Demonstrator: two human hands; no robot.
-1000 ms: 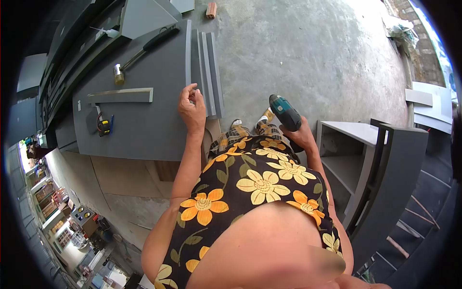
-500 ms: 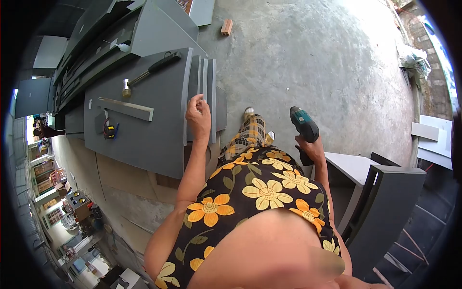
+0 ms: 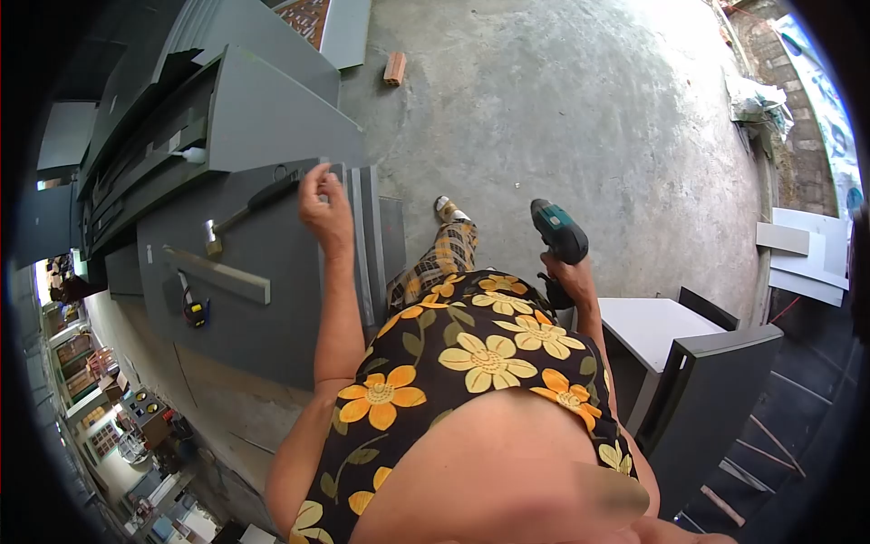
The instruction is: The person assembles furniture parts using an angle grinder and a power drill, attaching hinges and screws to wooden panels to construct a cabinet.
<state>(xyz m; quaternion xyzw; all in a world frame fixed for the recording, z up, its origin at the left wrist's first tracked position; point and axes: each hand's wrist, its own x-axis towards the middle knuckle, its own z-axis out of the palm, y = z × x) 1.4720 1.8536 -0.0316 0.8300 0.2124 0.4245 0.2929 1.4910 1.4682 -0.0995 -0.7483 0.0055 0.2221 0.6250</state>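
Note:
My right hand [image 3: 569, 275] is wrapped round the grip of a teal and black cordless drill [image 3: 560, 231], which points forward over the floor. My left hand [image 3: 326, 213] is raised at the edge of a stack of dark grey panels [image 3: 245, 340], fingers curled in; whatever they may hold is too small to tell. Close by, on the top panel, lies a hammer [image 3: 213, 238] with a black handle, its end near my left fingers. A grey strip [image 3: 217, 274] and a black and yellow tape measure [image 3: 194, 314] lie on the same panel.
More grey panels [image 3: 263, 118] lean at the upper left, with a white bottle [image 3: 192, 155] among them. A brick [image 3: 395, 69] sits on the concrete floor [image 3: 471, 109]. To my right stands a grey and white cabinet piece [image 3: 716, 390]. White boards [image 3: 807, 263] lie farther right.
My left hand has moved left and slightly up, closer to the hammer's handle. The view has shifted, and my feet are in a different stance. The drill stays in my right hand.

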